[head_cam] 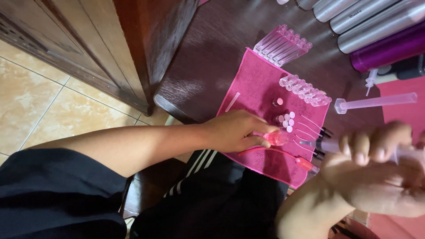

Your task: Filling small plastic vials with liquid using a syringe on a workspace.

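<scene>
A small clear vial (275, 138) with pinkish contents sits at the near edge of a pink cloth (259, 88), pinched between the thumb and fingertips of the left hand (234, 130). Its long axis runs roughly sideways across the view, its open end pointing toward the other hand. Meeting it from that side is a syringe (330, 145), a pale barrel with a thin tip aimed at the vial's mouth. The right hand (376, 177) grips the syringe with its fingers (361, 148) curled shut around the barrel; this hand is close to the camera and blurred, so the exact grip is hard to read. Syringe and vial lie nearly in one line, tip just at the mouth; whether they touch I cannot tell.

Just below the vial a thin red tube (274, 152) curves across the cloth. Above it lie small round pink caps (287, 121) and thin straws with dark tips (316, 128). Farther up are two rows of empty clear vials (305, 90), (283, 44). A second, larger syringe (376, 102) lies beside the cloth on the dark wooden tabletop (208, 57). Silver and purple canisters (380, 31) lie at the far edge.
</scene>
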